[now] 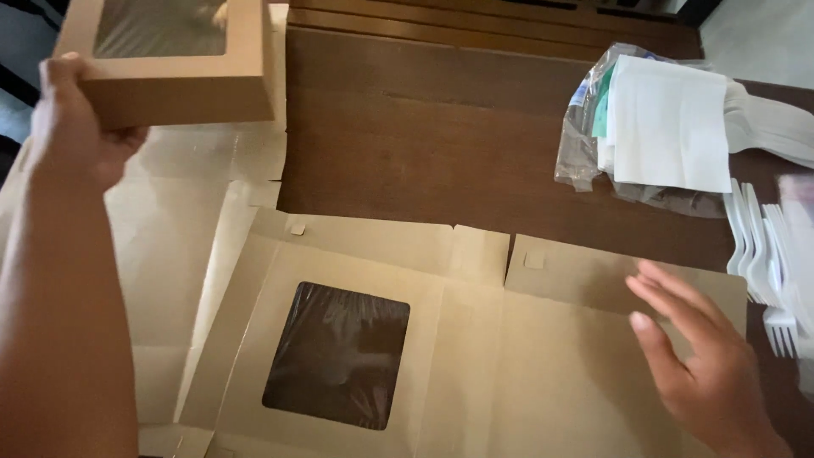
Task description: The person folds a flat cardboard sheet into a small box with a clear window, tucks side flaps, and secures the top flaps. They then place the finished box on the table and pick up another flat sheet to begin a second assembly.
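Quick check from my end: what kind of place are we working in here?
Probably a food packing spot, at home or in a small shop. On the dark wooden table lie flat kraft window-box blanks, white plastic forks and bagged white napkins; the left hand holds a folded box.

Head camera looks steeply down, close over table (441,127).

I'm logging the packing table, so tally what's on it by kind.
Folded window boxes: 1, held in the left hand
Flat window box blanks in plain view: 1, under the right hand
Napkin packs: 1
White plastic forks: uncountable, blurred
Total counted: 3
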